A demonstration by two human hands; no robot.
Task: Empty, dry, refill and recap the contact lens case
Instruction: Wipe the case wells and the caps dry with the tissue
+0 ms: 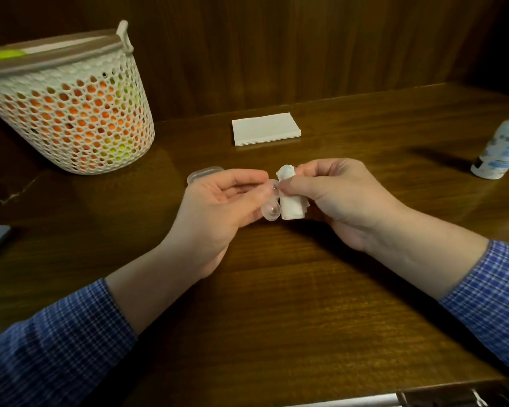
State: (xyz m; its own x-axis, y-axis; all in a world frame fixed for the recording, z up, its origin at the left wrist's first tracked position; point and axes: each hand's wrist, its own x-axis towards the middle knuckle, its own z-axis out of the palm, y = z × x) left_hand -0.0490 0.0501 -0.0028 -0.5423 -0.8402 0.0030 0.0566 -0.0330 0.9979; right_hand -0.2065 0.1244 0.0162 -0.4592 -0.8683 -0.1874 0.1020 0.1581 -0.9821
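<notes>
Two hands are recorded above a wooden table (306, 289). Bottle (503, 148) is cut off at the right edge; lid (203, 174) is partly hidden behind the left hand (218, 210). Clear lens case (270, 212) is pinched in the left fingertips. Rolled tissue (290, 201) is gripped by the curled right hand (344, 195) and touches the case's upper well.

We see the clear plastic contact lens case (270, 208) held just above the wooden table, uncapped, its two round wells stacked near and far, one open well facing us. A rolled white tissue (291, 201) touches its right side. The solution bottle (501, 148), white with blue label, stands far right.
</notes>
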